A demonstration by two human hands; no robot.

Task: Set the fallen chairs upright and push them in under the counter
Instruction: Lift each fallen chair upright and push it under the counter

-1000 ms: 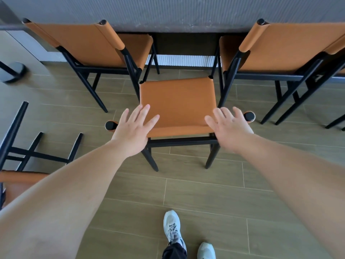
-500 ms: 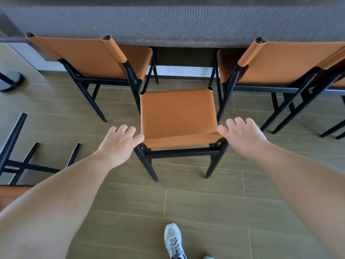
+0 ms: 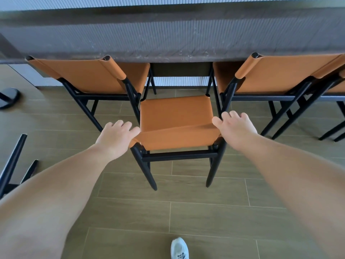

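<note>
An orange chair with black legs [image 3: 176, 116] stands upright on the floor, facing the dark counter [image 3: 168, 40]. My left hand [image 3: 115, 137] grips the left top corner of its backrest, fingers curled over it. My right hand [image 3: 236, 128] grips the right top corner the same way. The seat's front edge lies short of the counter, between two neighbouring chairs. At the far left, the black legs of a fallen chair [image 3: 13, 165] stick up.
An orange chair [image 3: 89, 77] stands at the counter on the left and another [image 3: 276, 75] on the right, each close beside the held chair. A black round table base [image 3: 8, 96] sits far left. My white shoe [image 3: 179, 248] is on the wood-look floor tiles.
Both hands went from hovering open over the backrest to gripping its top corners. The chair has moved forward toward the counter, and my view has moved forward with it.
</note>
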